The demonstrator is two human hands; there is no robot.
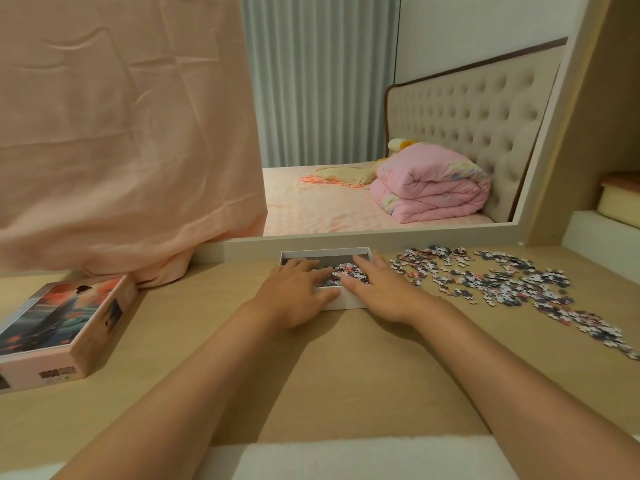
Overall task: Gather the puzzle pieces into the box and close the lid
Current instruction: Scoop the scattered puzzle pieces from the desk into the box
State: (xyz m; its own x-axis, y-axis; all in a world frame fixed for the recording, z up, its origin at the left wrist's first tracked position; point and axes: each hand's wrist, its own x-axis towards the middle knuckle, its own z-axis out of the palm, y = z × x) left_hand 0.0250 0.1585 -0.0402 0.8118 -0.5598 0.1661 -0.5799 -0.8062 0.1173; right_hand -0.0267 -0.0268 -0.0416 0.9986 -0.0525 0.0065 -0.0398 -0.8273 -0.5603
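Puzzle pieces (485, 282) lie scattered across the right side of a wooden table (346, 393), with a smaller heap already inside the open white box (346, 301) at the table's far edge. The left hand (294, 296) and right hand (384, 292) both reach into the box, fingers straight and spread flat over the heap, gripping nothing. The illustrated pink lid (59, 327) sits well apart at the left, beside a draped peach cloth (121, 133)

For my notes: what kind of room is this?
Probably a bedroom: a bed with a tufted headboard and a folded pink quilt shows, likely in a mirror, above the desk.
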